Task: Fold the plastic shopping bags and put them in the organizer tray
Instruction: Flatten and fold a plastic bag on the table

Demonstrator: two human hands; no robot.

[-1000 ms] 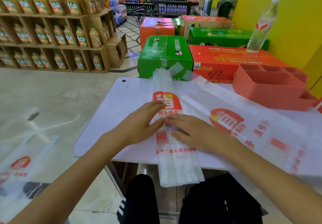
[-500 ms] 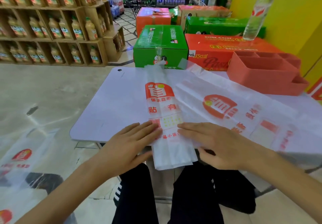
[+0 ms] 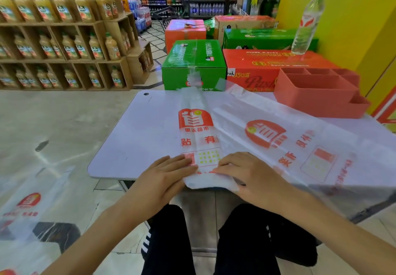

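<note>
Presently, narrow folded translucent plastic bag with red print [image 3: 198, 137] lies at the white desk's [image 3: 128, 146] near edge; left hand [image 3: 165, 176] and right hand [image 3: 248, 174] press flat-fingered on its turned-up end.

**One head-worn view, looking forward and down**

A single wide-angle camera sits on the person's head, tilted down over a white table [image 3: 132, 137] whose near edge lies close below the lens. The left hand [image 3: 169, 174] and right hand [image 3: 246, 174] sit low at centre, with the forearms running in from the bottom corners and the knees beneath. Farther off, the view reaches stacked cartons [image 3: 194, 64] and store shelving [image 3: 64, 45]. Straight lines bow toward the edges. No second view shares the scene.
</note>
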